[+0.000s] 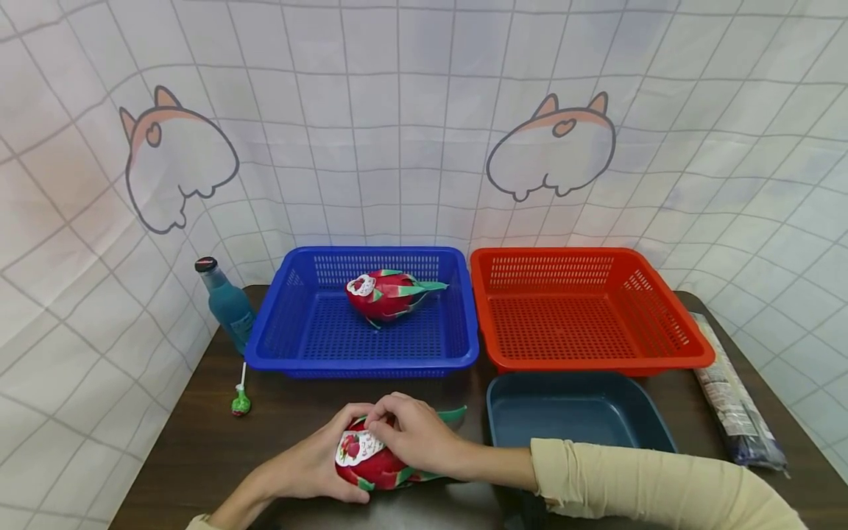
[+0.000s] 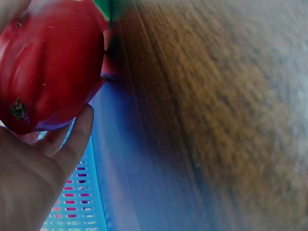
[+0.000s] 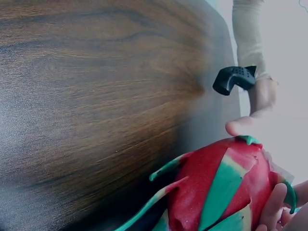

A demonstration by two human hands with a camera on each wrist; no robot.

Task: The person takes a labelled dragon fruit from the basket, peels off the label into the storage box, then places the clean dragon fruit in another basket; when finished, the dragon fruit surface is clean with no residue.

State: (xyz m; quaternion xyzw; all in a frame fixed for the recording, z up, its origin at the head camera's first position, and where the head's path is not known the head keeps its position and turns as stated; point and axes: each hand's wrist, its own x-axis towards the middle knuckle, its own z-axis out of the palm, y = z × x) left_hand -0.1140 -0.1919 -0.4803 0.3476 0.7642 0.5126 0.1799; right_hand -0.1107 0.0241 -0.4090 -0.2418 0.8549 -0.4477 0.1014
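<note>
A red dragon fruit [image 1: 384, 470] with green scales is held low over the front of the table. My left hand [image 1: 326, 455] grips its blunt end, thumb below and fingers above. On that end is a white sticker [image 1: 358, 447] printed with red fruit. My right hand [image 1: 417, 436] is bent over the top, thumb and forefinger pinching the sticker's upper edge. A thin pale edge of it stands off the skin in the right wrist view. The left wrist view shows the fruit's smooth red underside [image 2: 53, 67] and my left fingers [image 2: 77, 137] round it.
A blue basket [image 1: 361, 364] holds another stickered dragon fruit [image 1: 391, 296]. Beside it stands a red basket [image 1: 596, 363], with a dark teal tray [image 1: 576, 412] in front. At left are a blue bottle [image 1: 230, 309] and a green lollipop [image 1: 241, 402]; a long plastic package [image 1: 735, 397] lies at right.
</note>
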